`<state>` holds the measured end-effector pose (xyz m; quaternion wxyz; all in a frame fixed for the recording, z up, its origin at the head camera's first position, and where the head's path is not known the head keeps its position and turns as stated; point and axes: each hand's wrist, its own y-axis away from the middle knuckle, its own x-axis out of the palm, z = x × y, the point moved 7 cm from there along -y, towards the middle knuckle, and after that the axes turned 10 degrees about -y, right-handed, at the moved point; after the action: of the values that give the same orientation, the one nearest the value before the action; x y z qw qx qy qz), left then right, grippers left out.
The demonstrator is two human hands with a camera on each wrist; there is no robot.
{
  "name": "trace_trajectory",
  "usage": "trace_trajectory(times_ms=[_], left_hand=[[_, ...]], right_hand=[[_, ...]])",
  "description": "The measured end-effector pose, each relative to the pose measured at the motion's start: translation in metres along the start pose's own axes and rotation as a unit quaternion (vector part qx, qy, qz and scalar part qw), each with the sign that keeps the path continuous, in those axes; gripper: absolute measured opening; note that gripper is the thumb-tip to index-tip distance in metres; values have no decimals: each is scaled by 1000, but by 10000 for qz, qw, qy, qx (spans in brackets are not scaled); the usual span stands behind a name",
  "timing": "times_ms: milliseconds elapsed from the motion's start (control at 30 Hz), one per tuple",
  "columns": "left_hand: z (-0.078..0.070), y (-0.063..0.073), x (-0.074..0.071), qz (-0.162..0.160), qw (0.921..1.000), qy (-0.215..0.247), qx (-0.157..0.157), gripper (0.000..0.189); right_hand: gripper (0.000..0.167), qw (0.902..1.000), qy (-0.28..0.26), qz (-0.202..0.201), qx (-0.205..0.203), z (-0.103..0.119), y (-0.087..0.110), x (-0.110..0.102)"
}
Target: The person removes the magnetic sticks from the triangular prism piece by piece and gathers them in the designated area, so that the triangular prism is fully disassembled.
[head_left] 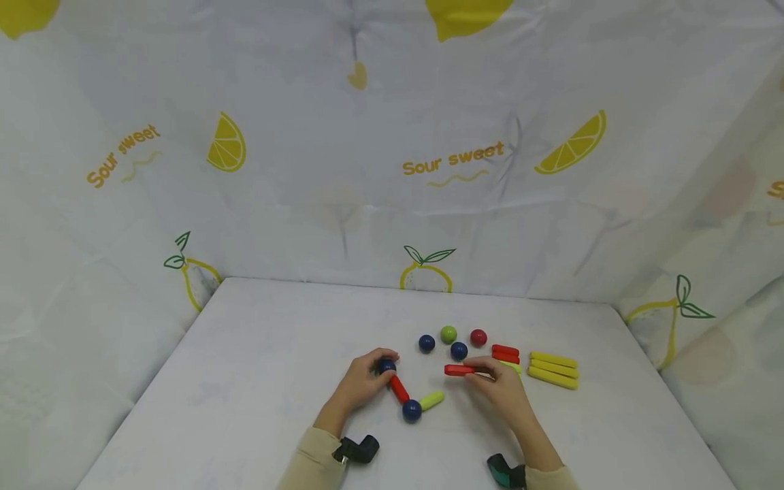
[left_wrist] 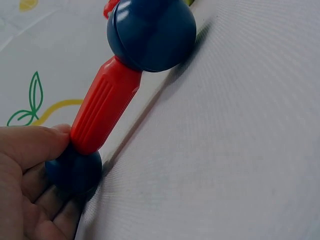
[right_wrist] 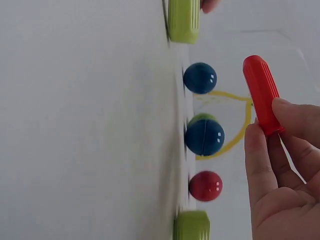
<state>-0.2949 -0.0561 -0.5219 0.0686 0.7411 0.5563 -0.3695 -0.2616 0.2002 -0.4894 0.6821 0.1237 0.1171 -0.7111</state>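
My left hand (head_left: 361, 381) grips a blue ball (left_wrist: 75, 172) at the far end of a joined piece. From that ball a ribbed red rod (left_wrist: 106, 105) runs to a second blue ball (head_left: 412, 410), and a lime-green rod (head_left: 432, 400) sticks out from there to the right. Between thumb and fingers, my right hand (head_left: 499, 388) pinches one end of a loose red rod (right_wrist: 261, 95). Its other end points left, raised above the table in the right wrist view.
Behind the hands lie two loose blue balls (head_left: 427, 344), a green ball (head_left: 449, 334) and a red ball (head_left: 478, 337). Red rods (head_left: 505, 351), a partly covered lime rod (head_left: 512, 367) and yellow rods (head_left: 553, 372) lie at the right. A lemon-print cloth (head_left: 367, 204) hangs behind the white table (head_left: 245, 408).
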Motion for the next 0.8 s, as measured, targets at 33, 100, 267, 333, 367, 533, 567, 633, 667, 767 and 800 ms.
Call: trace_trajectory(times_ms=[33, 100, 267, 333, 367, 533, 567, 633, 667, 767, 800], left_hand=[[0, 0, 0, 1, 10000, 0, 0, 29], [1, 1, 1, 22, 10000, -14, -12, 29], [1, 1, 3, 65, 10000, -2, -29, 29], [1, 1, 2, 61, 10000, 32, -46, 29], [1, 1, 2, 69, 9999, 38, -66, 29], [1, 1, 2, 101, 9999, 32, -135, 28], [1, 1, 2, 107, 9998, 30, -142, 29], [2, 1, 1, 96, 9999, 14, -126, 28], [2, 1, 1, 93, 9999, 14, -130, 29], [3, 0, 1, 77, 9999, -4, -97, 29], [3, 0, 1, 81, 9999, -12, -93, 29]], right_hand=[[27, 9999, 82, -54, 45, -3, 3, -7], [29, 9996, 183, -148, 178, -9, 9, -19], [32, 9978, 373, -210, 511, -24, 24, -45], [32, 9973, 469, -143, 549, -28, 28, -52], [31, 9970, 526, -105, 561, -30, 29, -55], [30, 9958, 651, 74, 637, -37, 32, -65], [30, 9955, 666, 90, 665, -39, 32, -66], [29, 9951, 681, 109, 709, -41, 33, -68], [29, 9946, 720, 111, 735, -42, 33, -69], [26, 9932, 809, 97, 826, -46, 33, -70], [25, 9929, 826, 95, 855, -48, 33, -70]])
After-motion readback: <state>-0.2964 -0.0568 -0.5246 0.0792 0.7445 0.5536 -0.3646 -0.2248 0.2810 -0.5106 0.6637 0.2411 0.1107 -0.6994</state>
